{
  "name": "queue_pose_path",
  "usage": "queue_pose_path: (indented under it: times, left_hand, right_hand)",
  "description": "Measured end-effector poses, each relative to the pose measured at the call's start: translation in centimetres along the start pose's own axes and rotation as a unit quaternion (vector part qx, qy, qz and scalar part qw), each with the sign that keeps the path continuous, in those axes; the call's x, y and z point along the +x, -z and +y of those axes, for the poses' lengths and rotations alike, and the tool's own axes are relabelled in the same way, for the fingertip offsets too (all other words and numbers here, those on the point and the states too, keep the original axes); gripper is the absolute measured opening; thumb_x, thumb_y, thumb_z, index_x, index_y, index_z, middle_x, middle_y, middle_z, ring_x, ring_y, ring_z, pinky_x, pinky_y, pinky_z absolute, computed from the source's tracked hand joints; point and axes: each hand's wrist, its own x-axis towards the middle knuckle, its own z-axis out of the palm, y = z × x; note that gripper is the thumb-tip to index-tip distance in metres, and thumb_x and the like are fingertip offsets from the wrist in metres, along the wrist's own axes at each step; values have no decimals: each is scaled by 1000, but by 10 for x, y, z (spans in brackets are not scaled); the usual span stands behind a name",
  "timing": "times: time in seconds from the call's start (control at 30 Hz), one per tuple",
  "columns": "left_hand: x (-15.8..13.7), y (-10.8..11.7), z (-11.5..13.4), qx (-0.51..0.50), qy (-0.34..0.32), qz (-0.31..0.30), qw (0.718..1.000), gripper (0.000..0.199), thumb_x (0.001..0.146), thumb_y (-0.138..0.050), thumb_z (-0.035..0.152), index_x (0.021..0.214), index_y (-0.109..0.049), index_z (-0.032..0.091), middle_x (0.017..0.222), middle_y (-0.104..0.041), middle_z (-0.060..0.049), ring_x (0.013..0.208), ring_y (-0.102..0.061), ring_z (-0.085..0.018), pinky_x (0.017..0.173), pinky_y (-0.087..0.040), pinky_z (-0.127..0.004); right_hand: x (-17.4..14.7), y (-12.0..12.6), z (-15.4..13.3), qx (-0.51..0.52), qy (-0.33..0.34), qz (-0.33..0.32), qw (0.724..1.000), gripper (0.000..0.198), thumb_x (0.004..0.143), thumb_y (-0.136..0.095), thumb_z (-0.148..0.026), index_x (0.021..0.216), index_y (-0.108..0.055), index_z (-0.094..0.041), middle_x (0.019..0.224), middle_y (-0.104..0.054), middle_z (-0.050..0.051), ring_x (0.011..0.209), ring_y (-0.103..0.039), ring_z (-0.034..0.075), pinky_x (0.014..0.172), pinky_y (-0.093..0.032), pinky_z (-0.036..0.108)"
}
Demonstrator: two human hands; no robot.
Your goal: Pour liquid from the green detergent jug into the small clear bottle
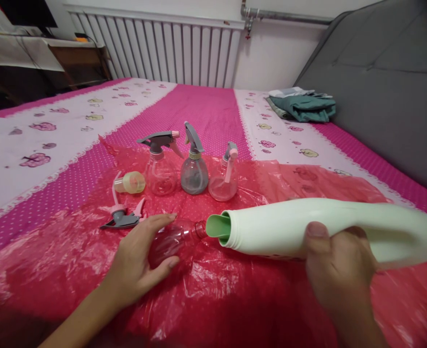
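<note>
Low in the frame, the left hand (140,258) cups a small clear spray bottle (173,241) with no top, lying on its side on the red plastic sheet (235,295), fingers curled loosely around its body. At lower right, the right hand (338,270) grips a big pale green jug (307,227) held level, spout just beside the bottle's open neck. A loose trigger head (122,218) lies centre-left; three capped spray bottles (193,166) stand behind, mid-frame.
</note>
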Motion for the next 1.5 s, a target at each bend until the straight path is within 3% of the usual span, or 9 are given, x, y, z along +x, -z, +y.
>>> queue_pose_path:
  times: [0.47, 0.8, 1.5]
  left_hand:
    - [-1, -1, -1, 2, 1, 0, 1000, 54, 100, -62, 47, 150, -50, 31, 143, -70, -12, 127, -71, -35, 107, -57, -52]
    - [-2, -1, -1, 3, 2, 0, 1000, 54, 100, -62, 47, 150, -51, 30, 143, -70, -12, 127, -71, -35, 106, -57, -52]
    - [-2, -1, -2, 2, -1, -4, 1000, 54, 101, -61, 46, 151, -49, 30, 143, -69, -13, 128, -69, -35, 107, -56, -52]
  right_hand:
    - [2, 2, -5, 22, -27, 4, 999, 91, 93, -15, -91, 77, -66, -18, 82, -63, 21, 87, -56, 37, 84, -44, 53]
    - [1, 1, -4, 12, -24, 0, 1000, 86, 96, -17, -86, 79, -67, -18, 82, -62, 20, 87, -55, 34, 83, -43, 50]
    - [3, 3, -5, 20, -20, 9, 1000, 91, 93, -15, -91, 78, -67, -18, 81, -64, 22, 86, -56, 38, 81, -44, 53]
